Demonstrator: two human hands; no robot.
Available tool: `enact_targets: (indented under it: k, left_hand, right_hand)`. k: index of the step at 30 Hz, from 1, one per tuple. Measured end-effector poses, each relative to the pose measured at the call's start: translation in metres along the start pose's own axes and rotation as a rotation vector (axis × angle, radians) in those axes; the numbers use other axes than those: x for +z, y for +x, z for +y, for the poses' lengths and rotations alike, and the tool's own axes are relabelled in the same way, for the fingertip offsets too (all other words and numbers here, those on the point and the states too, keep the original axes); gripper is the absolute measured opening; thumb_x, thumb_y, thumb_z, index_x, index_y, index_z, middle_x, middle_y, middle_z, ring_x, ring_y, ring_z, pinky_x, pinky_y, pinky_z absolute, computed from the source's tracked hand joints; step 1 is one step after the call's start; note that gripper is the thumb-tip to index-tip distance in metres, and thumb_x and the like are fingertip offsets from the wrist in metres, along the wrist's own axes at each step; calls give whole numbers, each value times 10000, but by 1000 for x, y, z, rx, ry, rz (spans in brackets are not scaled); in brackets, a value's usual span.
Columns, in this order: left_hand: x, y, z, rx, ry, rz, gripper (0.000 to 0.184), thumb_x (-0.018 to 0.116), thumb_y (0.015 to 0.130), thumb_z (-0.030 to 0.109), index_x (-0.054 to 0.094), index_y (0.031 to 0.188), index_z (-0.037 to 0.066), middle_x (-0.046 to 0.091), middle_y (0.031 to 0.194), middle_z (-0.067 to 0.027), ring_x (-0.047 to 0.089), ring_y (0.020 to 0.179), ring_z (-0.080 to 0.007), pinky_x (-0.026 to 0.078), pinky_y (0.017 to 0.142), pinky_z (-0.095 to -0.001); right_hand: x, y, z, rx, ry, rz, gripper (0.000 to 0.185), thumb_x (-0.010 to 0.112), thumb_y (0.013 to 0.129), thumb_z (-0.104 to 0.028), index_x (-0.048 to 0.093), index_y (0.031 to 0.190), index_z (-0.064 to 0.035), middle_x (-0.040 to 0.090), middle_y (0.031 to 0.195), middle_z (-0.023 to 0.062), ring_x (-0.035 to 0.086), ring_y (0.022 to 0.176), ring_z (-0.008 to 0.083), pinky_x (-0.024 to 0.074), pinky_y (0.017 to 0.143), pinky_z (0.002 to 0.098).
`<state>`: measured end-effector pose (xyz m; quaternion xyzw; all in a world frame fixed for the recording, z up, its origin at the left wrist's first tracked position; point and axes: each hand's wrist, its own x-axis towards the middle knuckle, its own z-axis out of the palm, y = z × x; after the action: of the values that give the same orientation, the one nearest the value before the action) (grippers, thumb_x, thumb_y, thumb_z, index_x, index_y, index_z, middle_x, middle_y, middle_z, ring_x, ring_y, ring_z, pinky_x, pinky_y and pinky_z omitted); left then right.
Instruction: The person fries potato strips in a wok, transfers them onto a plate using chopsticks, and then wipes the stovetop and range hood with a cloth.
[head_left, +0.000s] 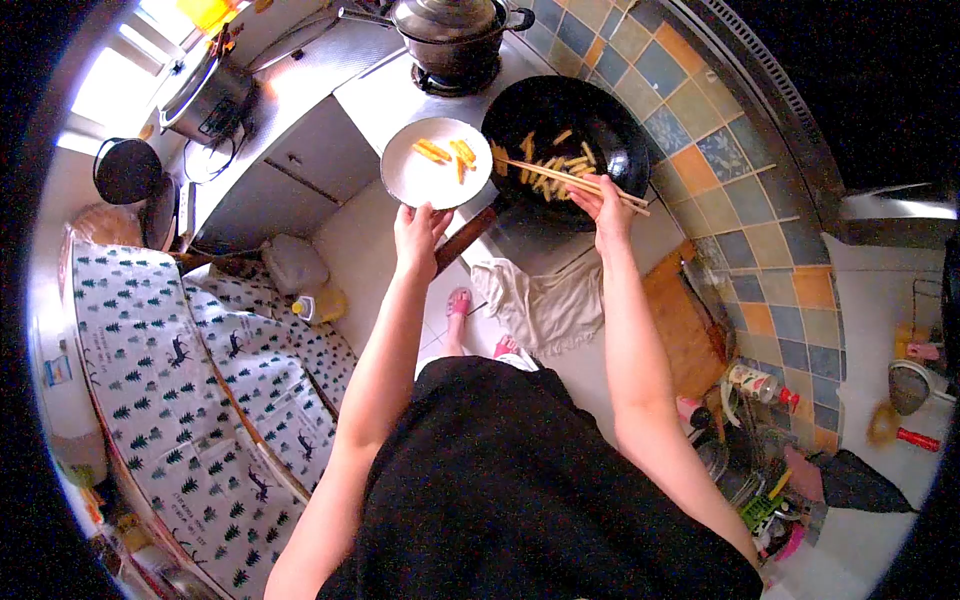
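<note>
My left hand point(422, 232) grips the near rim of a white plate point(405, 178), holding it beside the wok. On the plate lie a few golden fried strips point(463, 153), which look like fries. In my right hand point(604, 207) is a pair of wooden chopsticks point(563, 177), their tips reaching over the left side of a black wok point(610, 115). A browned strip point(499, 157) shows at the chopstick tips, near the wok's left rim; whether it is pinched I cannot tell. Several pale yellow strips point(550, 185) sit in the wok.
A lidded pot point(445, 40) stands on a burner behind the plate. At left are a cooker point(207, 105) and a patterned cloth cover point(150, 350). A cloth point(540, 305) hangs below the wok. A bottle point(757, 385) and utensils crowd the right side along the tiled wall point(720, 170).
</note>
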<state>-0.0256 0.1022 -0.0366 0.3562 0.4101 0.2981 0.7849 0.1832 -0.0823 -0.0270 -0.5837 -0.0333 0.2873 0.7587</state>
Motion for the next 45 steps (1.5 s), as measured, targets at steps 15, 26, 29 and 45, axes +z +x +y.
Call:
enact_targets:
  k: [15, 26, 29, 45]
  left_hand:
    - [-1, -1, 5, 7, -8, 25, 223, 463, 869, 77, 430, 1070, -15, 545, 1015, -145, 593, 896, -241, 538, 764, -337]
    - [-2, 0, 8, -1, 17, 40, 199, 451, 880, 74, 408, 1054, -13, 535, 1000, -151, 587, 892, -238, 537, 779, -330]
    - [-4, 1, 7, 4, 1, 38, 181, 459, 876, 71, 418, 1031, -13, 533, 1000, -155, 583, 911, -252, 540, 770, -337]
    - [1, 0, 5, 6, -13, 44, 182, 466, 868, 67, 434, 1028, -14, 547, 991, -148, 591, 894, -250, 547, 751, -344]
  right_hand:
    - [8, -1, -1, -25, 29, 27, 361, 418, 941, -248, 515, 1039, 86, 601, 992, 223, 645, 867, 282, 554, 719, 283]
    - [1, 2, 8, -47, 44, 58, 364, 485, 890, -337, 524, 994, 10, 625, 939, 187, 649, 822, 252, 545, 723, 310]
    - [2, 2, 8, -59, 52, 64, 359, 486, 891, -327, 523, 997, 14, 624, 936, 186, 650, 819, 255, 547, 721, 313]
    - [2, -4, 7, -75, 87, 57, 338, 491, 899, -316, 527, 977, 11, 627, 923, 176, 651, 820, 266, 546, 724, 304]
